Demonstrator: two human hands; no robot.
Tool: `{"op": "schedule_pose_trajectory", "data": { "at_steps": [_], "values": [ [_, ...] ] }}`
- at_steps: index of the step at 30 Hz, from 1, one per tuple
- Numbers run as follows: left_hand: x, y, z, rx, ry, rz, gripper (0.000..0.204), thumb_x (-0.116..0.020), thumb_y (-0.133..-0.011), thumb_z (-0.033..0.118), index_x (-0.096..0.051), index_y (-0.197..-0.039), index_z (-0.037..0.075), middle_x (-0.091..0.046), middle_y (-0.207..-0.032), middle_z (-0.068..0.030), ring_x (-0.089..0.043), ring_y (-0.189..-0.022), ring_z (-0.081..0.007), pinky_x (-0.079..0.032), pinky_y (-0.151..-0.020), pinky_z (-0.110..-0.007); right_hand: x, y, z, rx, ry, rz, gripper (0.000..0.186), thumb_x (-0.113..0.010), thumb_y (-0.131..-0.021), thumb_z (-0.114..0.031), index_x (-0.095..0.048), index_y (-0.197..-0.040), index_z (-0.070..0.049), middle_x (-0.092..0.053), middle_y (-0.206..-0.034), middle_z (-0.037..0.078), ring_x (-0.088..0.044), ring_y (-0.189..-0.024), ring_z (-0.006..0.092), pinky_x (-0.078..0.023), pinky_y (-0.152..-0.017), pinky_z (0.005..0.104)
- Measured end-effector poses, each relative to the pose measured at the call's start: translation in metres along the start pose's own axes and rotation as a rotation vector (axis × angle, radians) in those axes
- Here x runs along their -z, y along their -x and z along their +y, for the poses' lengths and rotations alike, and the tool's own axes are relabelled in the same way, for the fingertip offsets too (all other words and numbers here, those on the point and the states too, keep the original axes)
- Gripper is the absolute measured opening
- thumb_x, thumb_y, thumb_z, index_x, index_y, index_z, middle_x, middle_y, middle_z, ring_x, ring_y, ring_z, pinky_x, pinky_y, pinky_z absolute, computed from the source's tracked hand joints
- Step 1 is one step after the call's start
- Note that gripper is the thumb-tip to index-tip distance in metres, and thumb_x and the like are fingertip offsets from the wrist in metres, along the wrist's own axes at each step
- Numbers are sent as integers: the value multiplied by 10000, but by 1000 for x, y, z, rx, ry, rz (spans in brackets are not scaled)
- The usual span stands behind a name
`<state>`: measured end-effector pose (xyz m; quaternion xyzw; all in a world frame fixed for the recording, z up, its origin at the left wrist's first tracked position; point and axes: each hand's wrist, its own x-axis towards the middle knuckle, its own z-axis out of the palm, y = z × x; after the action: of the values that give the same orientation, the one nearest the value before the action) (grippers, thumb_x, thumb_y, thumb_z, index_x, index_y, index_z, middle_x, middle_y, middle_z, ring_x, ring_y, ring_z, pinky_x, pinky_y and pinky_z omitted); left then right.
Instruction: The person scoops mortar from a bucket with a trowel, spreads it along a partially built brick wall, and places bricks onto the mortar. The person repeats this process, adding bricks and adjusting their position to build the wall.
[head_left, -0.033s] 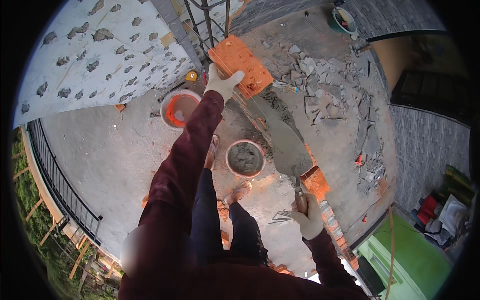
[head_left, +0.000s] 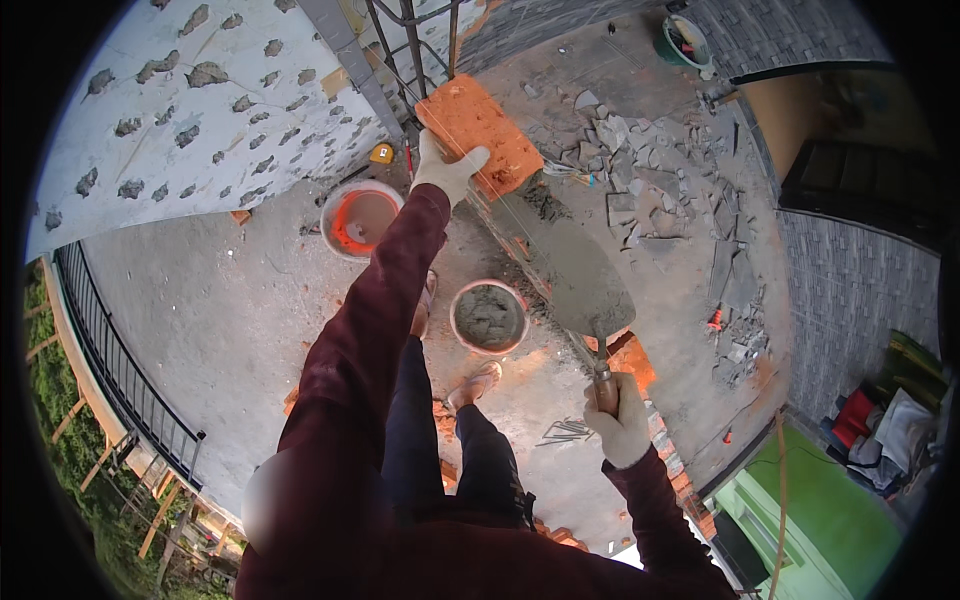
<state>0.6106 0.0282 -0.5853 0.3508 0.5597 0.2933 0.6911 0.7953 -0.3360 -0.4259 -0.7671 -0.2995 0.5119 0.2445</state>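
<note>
My left hand [head_left: 447,168], in a pale glove, grips the near left side of an orange brick [head_left: 490,135], its thumb lying on the brick's top. The brick sits at the far end of a low brick wall. My right hand [head_left: 622,430], also gloved, is wrapped round the wooden handle of a trowel [head_left: 588,280]. The broad grey blade lies over the wall, hiding part of its top; whether it touches the mortar I cannot tell. Grey mortar [head_left: 548,203] shows between brick and blade. A thin string runs along the wall and across the brick.
A tub of mortar [head_left: 490,316] stands by my feet, left of the wall. Beyond it is a bucket [head_left: 361,219] with murky liquid. A tape measure [head_left: 381,153] lies near the pitted white wall [head_left: 215,110]. Broken tile rubble [head_left: 655,190] covers floor right of the wall.
The trowel and my right hand have shifted slightly away from me, and the blade's broad face now shows more plainly. My left hand stays on the brick.
</note>
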Motion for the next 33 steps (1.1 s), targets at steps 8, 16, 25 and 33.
{"op": "schedule_pose_trajectory", "data": {
  "at_steps": [8,16,25,33],
  "values": [
    [-4,-21,-29,29,126,32,1203,-748,-901,-38,162,-1676,101,-496,-1563,-177,-608,-1325,-270,-544,-1067,-377,-14,-173,-100,94,-336,-258,423,-658,-1034,-231,-494,-1368,-31,-594,-913,59,-584,-592,109,-489,-500,290],
    [17,-19,-36,13,107,-104,1233,-734,-888,-34,236,-1644,47,-518,-1540,-189,-617,-1307,-259,-537,-1054,-347,-38,-223,-112,622,518,211,398,-781,-918,-268,-617,-1206,-47,-697,-1000,257,-705,-871,451,-566,-708,498],
    [9,-19,-36,-80,54,-130,1264,-763,-867,-12,236,-1641,37,-523,-1538,-202,-614,-1318,-247,-539,-1058,-331,-64,-245,-106,640,763,198,429,-691,-946,-251,-524,-1281,-40,-702,-933,240,-707,-789,458,-572,-670,522],
    [14,-24,-45,-86,129,-94,1235,-728,-881,-75,231,-1647,59,-490,-1573,-187,-595,-1347,-257,-516,-1106,-335,-73,-234,-134,704,653,274,418,-651,-933,-207,-475,-1261,-18,-691,-824,267,-698,-787,495,-560,-696,591]
  ]
}}
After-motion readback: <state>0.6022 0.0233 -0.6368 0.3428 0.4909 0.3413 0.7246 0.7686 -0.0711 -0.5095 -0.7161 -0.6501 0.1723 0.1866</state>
